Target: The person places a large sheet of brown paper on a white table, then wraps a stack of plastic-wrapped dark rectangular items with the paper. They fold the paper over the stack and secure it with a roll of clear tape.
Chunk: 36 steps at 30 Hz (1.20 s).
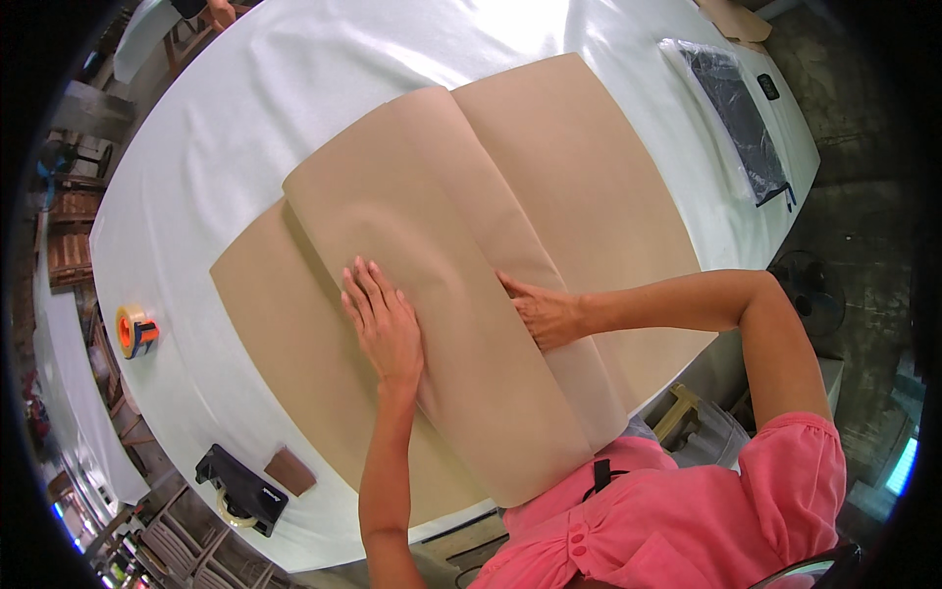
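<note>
A large sheet of tan-brown paper [579, 157] lies across the white-covered table, with a broad curved fold standing up along its middle. My left hand [383, 324] rests flat on the left side of that fold, its fingers stretched out and pointing away from me. Coming in from the right, my right hand [546, 312] touches the fold's right side. One of its digits stretches out along the paper, while the bulging sheet partly hides the other fingers. The near end of the paper reaches my body.
A tape roll in an orange-and-black holder [135, 332] sits at the left edge. Nearer stand a black tape dispenser [242, 491] and a small brown piece [290, 471]. A dark item in clear plastic [741, 123] lies far right, beside a small black object [768, 86].
</note>
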Available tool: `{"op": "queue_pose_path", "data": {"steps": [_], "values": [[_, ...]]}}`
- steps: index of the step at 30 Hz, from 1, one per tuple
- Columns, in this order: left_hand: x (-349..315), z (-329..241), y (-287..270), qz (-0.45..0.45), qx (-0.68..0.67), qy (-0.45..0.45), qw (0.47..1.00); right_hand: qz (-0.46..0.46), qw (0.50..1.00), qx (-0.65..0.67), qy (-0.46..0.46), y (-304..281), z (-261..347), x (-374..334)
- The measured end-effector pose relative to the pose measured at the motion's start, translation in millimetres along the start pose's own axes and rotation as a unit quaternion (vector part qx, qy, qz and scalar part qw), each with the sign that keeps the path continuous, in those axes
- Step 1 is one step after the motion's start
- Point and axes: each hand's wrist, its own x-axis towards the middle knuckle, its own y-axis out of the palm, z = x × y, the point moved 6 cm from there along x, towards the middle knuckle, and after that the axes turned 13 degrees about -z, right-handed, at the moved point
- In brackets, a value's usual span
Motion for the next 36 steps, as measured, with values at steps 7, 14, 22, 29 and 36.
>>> {"op": "queue_pose_path", "data": {"steps": [7, 14, 22, 29, 36], "values": [[13.5, -14.4, 6.1, -0.001, -0.010, 0.035, 0.999, -0.027, 0.996, 0.084, 0.023, 0.9, -2.7, -2.6], [25.6, -35.7, 13.6, -0.004, -0.001, 0.039, 0.999, -0.022, 0.997, 0.074, 0.028, 1.8, -0.6, -3.8], [31.7, -46.3, 18.0, -0.066, -0.010, 0.025, 0.997, -0.043, 0.999, 0.024, -0.002, 5.3, 2.0, -9.6], [29.5, -36.5, 25.7, -0.046, 0.024, 0.012, 0.999, -0.103, 0.965, 0.053, 0.235, -25.0, 37.7, -45.1], [32.3, -42.8, 21.1, -0.013, 0.008, 0.002, 1.000, -0.371, 0.661, 0.384, 0.528, -5.9, 56.5, -134.6]]}}
